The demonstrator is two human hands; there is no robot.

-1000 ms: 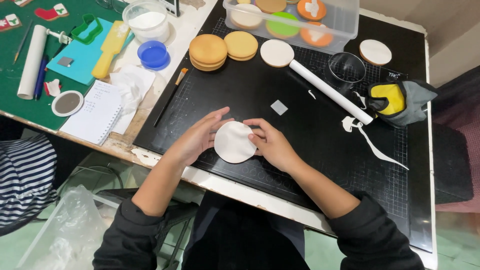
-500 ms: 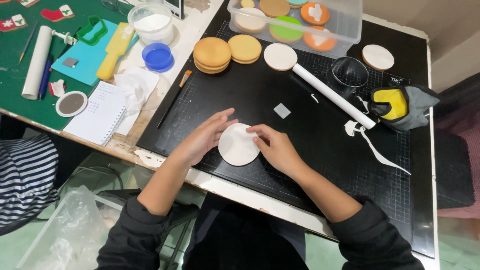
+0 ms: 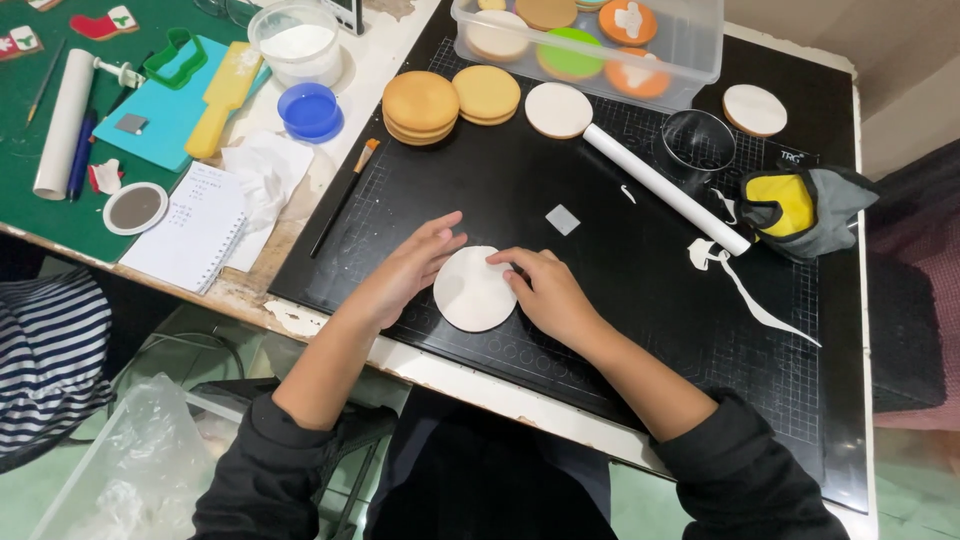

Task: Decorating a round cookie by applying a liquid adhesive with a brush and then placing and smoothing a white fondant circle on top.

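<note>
A round cookie covered in white fondant (image 3: 472,291) lies on the black cutting mat (image 3: 560,350) near its front edge. My left hand (image 3: 412,268) rests flat against the disc's left side, fingers spread and touching its rim. On the disc's right side my right hand (image 3: 545,290) presses with curled fingertips on its upper right edge. Neither hand lifts it.
Stacked bare cookies (image 3: 421,105) and a white-topped cookie (image 3: 558,109) sit at the mat's back. A white rolling pin (image 3: 664,188), round cutter (image 3: 697,143), fondant scraps (image 3: 745,290), a brush (image 3: 343,197), a clear box of decorated cookies (image 3: 590,40) and a notepad (image 3: 190,225) lie around.
The view has shifted slightly. My hands stay on the white disc, and my right fingertips have crept along its upper right edge.
</note>
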